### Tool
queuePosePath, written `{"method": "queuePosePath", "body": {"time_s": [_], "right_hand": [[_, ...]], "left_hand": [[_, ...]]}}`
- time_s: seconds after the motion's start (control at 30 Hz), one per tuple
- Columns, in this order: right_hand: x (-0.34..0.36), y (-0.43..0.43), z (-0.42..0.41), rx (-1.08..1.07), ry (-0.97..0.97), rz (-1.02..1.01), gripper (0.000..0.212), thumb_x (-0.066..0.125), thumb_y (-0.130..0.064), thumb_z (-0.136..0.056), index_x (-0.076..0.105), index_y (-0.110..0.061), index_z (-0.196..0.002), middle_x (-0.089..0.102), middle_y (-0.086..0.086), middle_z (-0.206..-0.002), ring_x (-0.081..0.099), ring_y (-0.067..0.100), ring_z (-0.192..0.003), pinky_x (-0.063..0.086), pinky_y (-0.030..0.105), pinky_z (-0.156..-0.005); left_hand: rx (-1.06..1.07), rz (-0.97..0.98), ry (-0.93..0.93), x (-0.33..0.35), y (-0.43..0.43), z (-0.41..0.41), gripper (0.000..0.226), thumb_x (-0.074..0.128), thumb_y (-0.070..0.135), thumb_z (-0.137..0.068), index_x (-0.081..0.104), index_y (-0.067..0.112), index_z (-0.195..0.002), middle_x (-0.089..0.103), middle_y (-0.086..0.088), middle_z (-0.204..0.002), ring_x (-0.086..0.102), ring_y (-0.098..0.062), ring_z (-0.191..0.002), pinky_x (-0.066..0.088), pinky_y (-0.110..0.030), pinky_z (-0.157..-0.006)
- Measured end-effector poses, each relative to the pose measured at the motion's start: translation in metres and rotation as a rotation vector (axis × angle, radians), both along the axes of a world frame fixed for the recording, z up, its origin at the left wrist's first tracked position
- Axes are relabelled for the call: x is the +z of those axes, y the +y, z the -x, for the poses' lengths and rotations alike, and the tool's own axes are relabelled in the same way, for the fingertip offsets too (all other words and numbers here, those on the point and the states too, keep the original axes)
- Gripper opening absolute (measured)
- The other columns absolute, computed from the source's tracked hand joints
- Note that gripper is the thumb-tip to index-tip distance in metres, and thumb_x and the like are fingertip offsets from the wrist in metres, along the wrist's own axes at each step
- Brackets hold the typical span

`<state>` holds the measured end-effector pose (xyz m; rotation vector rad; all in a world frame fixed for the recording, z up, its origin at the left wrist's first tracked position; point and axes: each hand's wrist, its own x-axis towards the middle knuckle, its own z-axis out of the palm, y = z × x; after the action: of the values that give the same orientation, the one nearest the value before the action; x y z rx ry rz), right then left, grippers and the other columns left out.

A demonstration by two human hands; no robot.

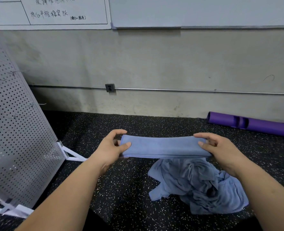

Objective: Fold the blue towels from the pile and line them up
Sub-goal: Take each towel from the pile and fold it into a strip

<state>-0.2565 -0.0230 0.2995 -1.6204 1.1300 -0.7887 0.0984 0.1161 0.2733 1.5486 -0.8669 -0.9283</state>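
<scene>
The folded blue towel (164,145) is held in the air as a flat, narrow band just above the speckled floor (121,189). Its long axis runs straight across the view, from 9 o'clock to 3 o'clock. The left hand (111,147) holds the 9 o'clock end, thumb on the near face and forefinger curled over the far edge. The right hand (219,147) pinches the 3 o'clock end in the same way. Both hands are narrow, closed on cloth, and neither sits nearer the middle of the band than the other.

The pile of loose blue towels (199,184) lies crumpled on the floor at 5 o'clock from the band. It sits under the right forearm, and its far edge is almost beneath the band's near hem.

What comes next depends on that cross-wise axis. If another fold is wanted, the two ends have to meet along the 9-to-3 line, and either hand could carry its end over. If the towel is ready to set down, bare floor shows at 12 o'clock toward the wall (154,64) and at 9 o'clock toward the perforated metal panel (17,130). No finished towel is in view on the floor, so this one would probably start the row. Setting it down at 6 o'clock would put it on the pile.

A purple foam roller (254,125) lies by the wall at 2 o'clock, well apart.
</scene>
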Motion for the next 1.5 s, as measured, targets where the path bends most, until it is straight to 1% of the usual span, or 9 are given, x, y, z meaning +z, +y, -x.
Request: {"method": "queuePosePath", "body": {"time_s": [0.23, 0.37, 0.57, 0.7, 0.9, 1.1, 1.27, 1.4, 1.5], "right_hand": [[-0.004, -0.003, -0.003, -0.009, -0.085, -0.109, 0.021, 0.067, -0.015, -0.103, 0.084, -0.027, -0.105, 0.067, 0.009, -0.097, 0.051, 0.014, -0.066, 0.040, 0.024, -0.053], [-0.009, -0.008, 0.004, 0.065, -0.080, -0.170, 0.026, 0.079, -0.013, -0.093, 0.084, -0.030, -0.112, 0.075, 0.009, -0.116, 0.067, 0.015, -0.082, 0.053, 0.026, -0.067], [-0.017, -0.010, 0.002, 0.031, 0.062, -0.077, 0.030, 0.080, -0.008, -0.093, 0.083, -0.032, -0.111, 0.073, 0.005, -0.092, 0.059, 0.004, -0.065, 0.047, 0.016, -0.062], [-0.021, -0.010, -0.007, 0.023, 0.109, -0.009, 0.028, 0.078, -0.011, -0.094, 0.082, -0.036, -0.109, 0.053, -0.007, -0.063, 0.047, 0.006, -0.058, 0.042, 0.023, -0.067], [-0.023, -0.006, -0.024, 0.011, 0.155, 0.108, 0.029, 0.078, -0.015, -0.091, 0.082, -0.041, -0.102, 0.078, 0.002, -0.098, 0.064, 0.017, -0.073, 0.055, 0.033, -0.078], [-0.018, 0.008, -0.051, 0.023, 0.267, 0.223, 0.037, 0.070, -0.011, -0.091, 0.077, -0.039, -0.114, 0.074, -0.017, -0.099, 0.060, 0.000, -0.063, 0.046, 0.016, -0.060], [-0.019, 0.024, -0.077, 0.072, 0.311, 0.320, 0.043, 0.066, -0.012, -0.093, 0.071, -0.041, -0.124, 0.058, -0.014, -0.122, 0.055, -0.003, -0.102, 0.036, 0.011, -0.083], [-0.026, 0.032, -0.096, 0.111, 0.273, 0.410, 0.055, 0.065, -0.008, -0.090, 0.063, -0.041, -0.134, 0.059, -0.011, -0.124, 0.056, 0.003, -0.114, 0.044, 0.023, -0.103], [-0.032, 0.038, -0.107, 0.130, 0.253, 0.413, 0.069, 0.067, -0.011, -0.091, 0.049, -0.040, -0.150, 0.063, -0.008, -0.129, 0.061, 0.010, -0.117, 0.049, 0.036, -0.105]], "left_hand": [[0.009, 0.045, -0.056, 0.000, -0.002, -0.001, 0.020, 0.070, 0.016, -0.102, 0.073, 0.034, -0.108, 0.069, -0.026, -0.117, 0.057, -0.023, -0.081, 0.048, -0.036, -0.069], [-0.067, -0.021, -0.062, -0.007, 0.000, -0.008, 0.025, 0.072, 0.013, -0.101, 0.082, 0.036, -0.108, 0.065, -0.018, -0.112, 0.055, -0.022, -0.091, 0.061, -0.038, -0.082], [-0.009, -0.049, -0.143, -0.004, 0.002, -0.005, 0.026, 0.077, 0.006, -0.096, 0.081, 0.025, -0.114, 0.046, -0.007, -0.088, 0.052, -0.012, -0.068, 0.063, -0.026, -0.069], [0.015, -0.016, -0.190, -0.004, 0.000, 0.003, 0.022, 0.079, 0.009, -0.095, 0.081, 0.024, -0.111, 0.066, -0.005, -0.095, 0.059, -0.011, -0.066, 0.061, -0.026, -0.066], [0.075, -0.023, -0.363, -0.006, -0.006, 0.013, 0.010, 0.076, 0.026, -0.097, 0.081, 0.034, -0.098, 0.076, 0.002, -0.099, 0.071, -0.015, -0.076, 0.064, -0.033, -0.066], [0.040, -0.048, -0.587, 0.001, -0.011, 0.037, 0.021, 0.068, 0.028, -0.099, 0.076, 0.037, -0.117, 0.074, 0.015, -0.110, 0.067, -0.001, -0.095, 0.051, -0.020, -0.083], [-0.022, -0.051, -0.657, 0.002, -0.017, 0.062, 0.043, 0.065, 0.024, -0.100, 0.062, 0.036, -0.140, 0.070, 0.014, -0.128, 0.064, 0.001, -0.100, 0.042, -0.003, -0.083], [-0.044, -0.073, -0.615, -0.003, -0.024, 0.077, 0.069, 0.068, 0.020, -0.097, 0.042, 0.030, -0.160, 0.061, 0.002, -0.149, 0.059, -0.014, -0.133, 0.044, -0.024, -0.111], [-0.016, -0.082, -0.555, -0.005, -0.028, 0.085, 0.071, 0.071, 0.021, -0.097, 0.041, 0.024, -0.161, 0.059, 0.002, -0.150, 0.060, -0.014, -0.133, 0.046, -0.029, -0.114]]}}
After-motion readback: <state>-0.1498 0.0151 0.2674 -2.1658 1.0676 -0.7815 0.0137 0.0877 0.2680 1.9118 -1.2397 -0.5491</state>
